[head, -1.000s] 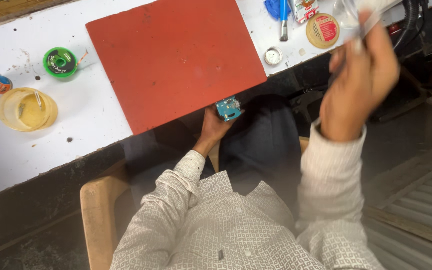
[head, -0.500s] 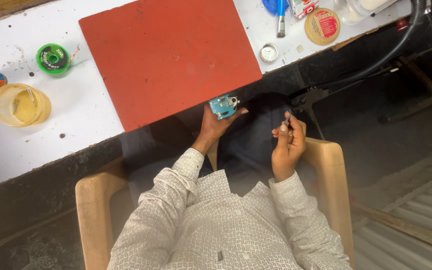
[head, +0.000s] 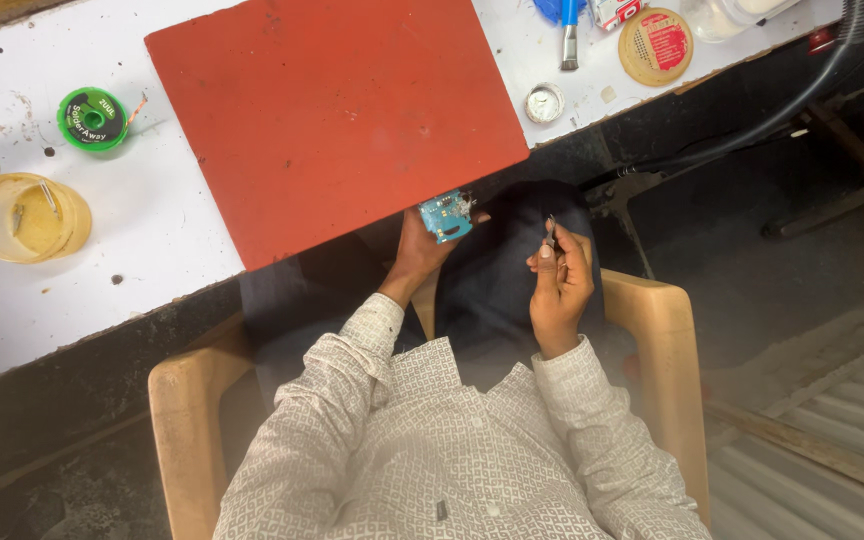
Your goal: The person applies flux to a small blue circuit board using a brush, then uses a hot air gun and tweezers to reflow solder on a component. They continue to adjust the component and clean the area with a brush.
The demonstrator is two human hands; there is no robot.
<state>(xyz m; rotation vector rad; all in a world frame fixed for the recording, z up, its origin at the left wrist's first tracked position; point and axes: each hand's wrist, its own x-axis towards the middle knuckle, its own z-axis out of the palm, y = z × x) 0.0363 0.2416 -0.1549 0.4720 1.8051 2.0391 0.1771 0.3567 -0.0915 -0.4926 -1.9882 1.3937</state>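
At the far left of the white worktop stands a yellow tub with small bits inside, and just above it a green spool. Both sit well apart from the hands. The red mat covers the middle of the worktop, its near corner hanging out past the edge.

The left hand is held just beyond that corner, over the lap, with its fingers closed around a small blue circuit board. The board is off the mat and unsupported from below; if the grip loosens, it would likely fall onto the dark trousers or the floor, and its tiny parts could bend.

The right hand is raised beside it, near but not touching, thumb and fingers pinched on a thin metal piece that is too small to make out. A part that slight could slip from the pinch and vanish into the lap or under the plastic chair.

Further right, a small round tin sits close to the worktop's edge, where a careless elbow or sleeve might knock it off.
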